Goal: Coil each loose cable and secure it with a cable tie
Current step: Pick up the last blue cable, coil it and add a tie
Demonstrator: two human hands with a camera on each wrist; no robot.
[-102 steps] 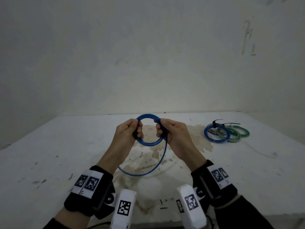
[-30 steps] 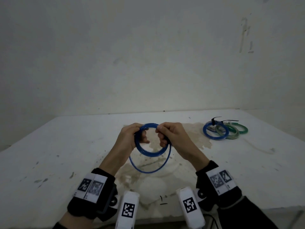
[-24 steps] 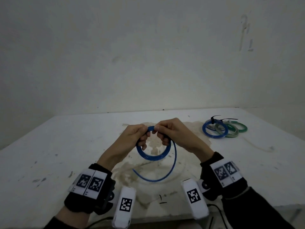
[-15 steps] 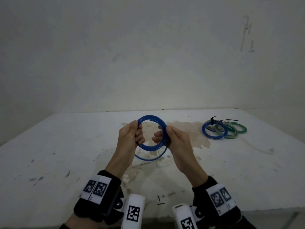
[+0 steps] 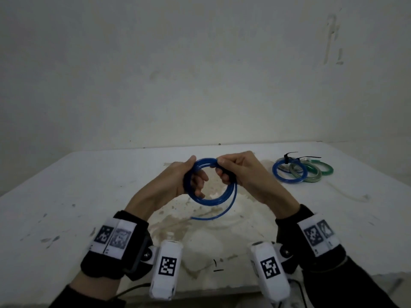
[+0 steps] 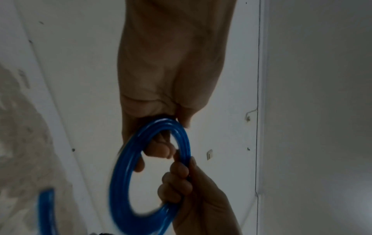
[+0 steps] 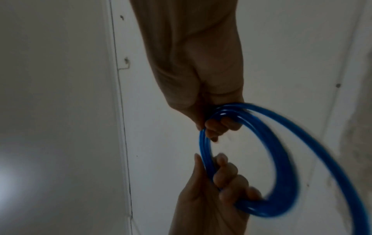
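Note:
A blue cable (image 5: 213, 200) is wound into a coil of several turns, held upright above the stained middle of the white table (image 5: 66, 196). My left hand (image 5: 189, 181) grips the coil's left side, fingers curled through the ring. My right hand (image 5: 231, 172) grips the top right of the coil. A short loose tail (image 5: 213, 216) curves down from the right side and ends free below the ring. In the left wrist view the coil (image 6: 122, 174) runs through my left hand (image 6: 161, 143); in the right wrist view the coil (image 7: 281, 174) passes under my right hand (image 7: 217, 125).
At the back right of the table lie three coiled cables: a blue one (image 5: 289, 181) with a black cable tie (image 5: 298, 157), a grey-green one (image 5: 311, 177) and a green one (image 5: 324, 172). The table's near edge (image 5: 211, 292) runs just past my wrists.
The hands have kept turning the coil and feeding cable in: the hanging loop seen 3.4 s ago has shortened to a brief tail. The right hand shifted from the ring's right side to its top.

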